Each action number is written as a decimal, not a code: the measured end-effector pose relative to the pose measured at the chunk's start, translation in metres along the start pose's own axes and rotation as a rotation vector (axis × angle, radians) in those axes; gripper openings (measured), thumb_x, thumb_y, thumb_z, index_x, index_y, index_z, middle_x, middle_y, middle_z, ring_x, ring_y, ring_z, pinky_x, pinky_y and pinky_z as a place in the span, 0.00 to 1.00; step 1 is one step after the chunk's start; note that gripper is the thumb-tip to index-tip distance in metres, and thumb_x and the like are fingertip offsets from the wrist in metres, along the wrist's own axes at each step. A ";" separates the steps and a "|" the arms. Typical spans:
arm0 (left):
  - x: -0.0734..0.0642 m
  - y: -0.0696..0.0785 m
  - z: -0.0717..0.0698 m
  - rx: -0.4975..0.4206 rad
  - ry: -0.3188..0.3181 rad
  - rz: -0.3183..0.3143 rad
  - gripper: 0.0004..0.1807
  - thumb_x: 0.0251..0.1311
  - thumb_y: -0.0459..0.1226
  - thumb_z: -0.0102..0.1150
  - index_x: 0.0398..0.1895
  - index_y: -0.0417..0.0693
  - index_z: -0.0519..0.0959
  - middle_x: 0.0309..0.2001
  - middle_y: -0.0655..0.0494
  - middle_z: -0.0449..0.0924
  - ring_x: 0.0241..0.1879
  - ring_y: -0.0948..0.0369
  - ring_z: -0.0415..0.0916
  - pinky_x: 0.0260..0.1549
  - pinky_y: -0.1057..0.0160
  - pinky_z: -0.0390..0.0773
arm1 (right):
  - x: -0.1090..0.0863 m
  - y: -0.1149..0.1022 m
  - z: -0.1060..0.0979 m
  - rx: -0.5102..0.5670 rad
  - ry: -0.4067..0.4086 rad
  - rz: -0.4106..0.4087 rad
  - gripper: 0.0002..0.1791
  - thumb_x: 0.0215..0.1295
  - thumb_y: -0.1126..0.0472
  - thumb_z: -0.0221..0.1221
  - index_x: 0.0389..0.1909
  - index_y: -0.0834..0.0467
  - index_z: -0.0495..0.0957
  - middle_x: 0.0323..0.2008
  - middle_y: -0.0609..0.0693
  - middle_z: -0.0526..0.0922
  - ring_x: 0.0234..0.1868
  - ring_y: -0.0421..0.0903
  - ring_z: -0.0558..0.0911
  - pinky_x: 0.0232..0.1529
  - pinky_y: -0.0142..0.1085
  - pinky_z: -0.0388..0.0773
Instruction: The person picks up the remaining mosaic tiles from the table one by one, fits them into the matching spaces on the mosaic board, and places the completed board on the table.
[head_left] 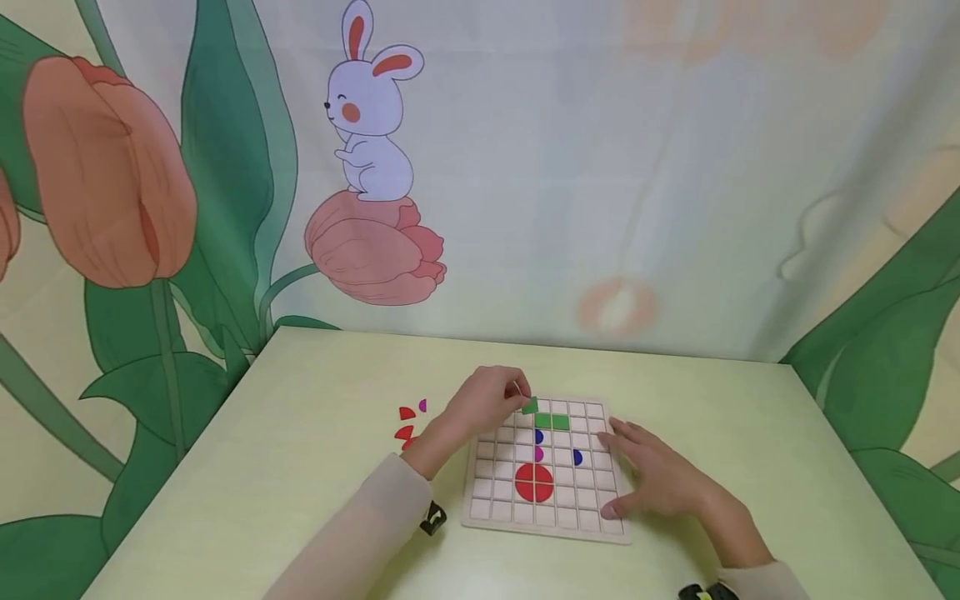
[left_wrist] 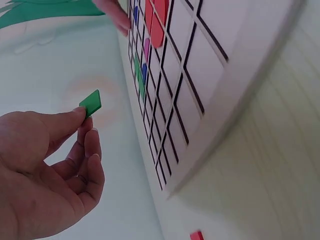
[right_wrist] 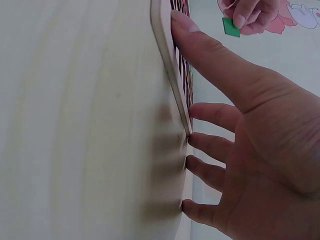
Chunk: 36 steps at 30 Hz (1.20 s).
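Note:
My left hand [head_left: 489, 398] pinches a green square tile [left_wrist: 91, 103] between thumb and forefinger, above the far left part of a pale wooden grid board [head_left: 517, 527]. Spread fingers of my right hand [head_left: 660, 473] rest along the board's right edge, the thumb [right_wrist: 184, 22] on its near corner area. In the grid lie two green squares [head_left: 552, 422] side by side, a red circle [head_left: 527, 473] made of quarter pieces, a magenta half-circle [head_left: 538, 454] and two blue half-circles, one [head_left: 538, 437] above the magenta piece and one [head_left: 577, 457] farther right.
Left of the board, several red quarter pieces [head_left: 407, 413] and a small magenta half-circle [head_left: 422, 406] lie on the pale table [head_left: 247, 467], partly behind the left forearm. A printed curtain [head_left: 525, 167] with a rabbit and tulips hangs behind the table's far edge.

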<state>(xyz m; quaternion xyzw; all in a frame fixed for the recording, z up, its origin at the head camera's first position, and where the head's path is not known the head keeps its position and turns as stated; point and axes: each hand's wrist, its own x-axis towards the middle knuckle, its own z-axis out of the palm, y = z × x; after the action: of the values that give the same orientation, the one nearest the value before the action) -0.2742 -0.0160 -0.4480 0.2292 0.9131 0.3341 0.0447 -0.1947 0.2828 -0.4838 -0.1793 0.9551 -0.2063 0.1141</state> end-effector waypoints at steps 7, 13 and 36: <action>0.018 0.016 0.021 0.002 -0.058 0.029 0.02 0.73 0.39 0.66 0.40 0.54 0.85 0.33 0.60 0.83 0.31 0.64 0.75 0.32 0.67 0.75 | 0.000 -0.001 0.000 0.014 0.005 -0.004 0.63 0.45 0.30 0.79 0.79 0.57 0.66 0.82 0.64 0.56 0.80 0.71 0.55 0.72 0.69 0.59; 0.039 0.029 0.036 0.070 -0.102 0.015 0.03 0.73 0.41 0.67 0.38 0.58 0.85 0.31 0.65 0.81 0.29 0.64 0.75 0.31 0.67 0.75 | 0.000 -0.003 -0.003 0.026 0.002 -0.014 0.63 0.46 0.32 0.79 0.79 0.57 0.66 0.82 0.64 0.56 0.80 0.71 0.55 0.72 0.69 0.59; 0.056 0.028 0.069 0.193 -0.141 -0.034 0.04 0.73 0.45 0.66 0.40 0.58 0.86 0.32 0.67 0.81 0.31 0.65 0.75 0.36 0.67 0.76 | -0.001 -0.001 -0.002 0.039 0.009 -0.025 0.63 0.44 0.33 0.80 0.78 0.58 0.67 0.81 0.65 0.56 0.79 0.71 0.56 0.72 0.68 0.60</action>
<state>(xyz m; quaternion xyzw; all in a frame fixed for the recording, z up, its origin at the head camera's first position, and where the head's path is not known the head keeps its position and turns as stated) -0.2965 0.0687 -0.4794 0.2398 0.9394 0.2268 0.0924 -0.1938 0.2834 -0.4811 -0.1879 0.9491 -0.2272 0.1106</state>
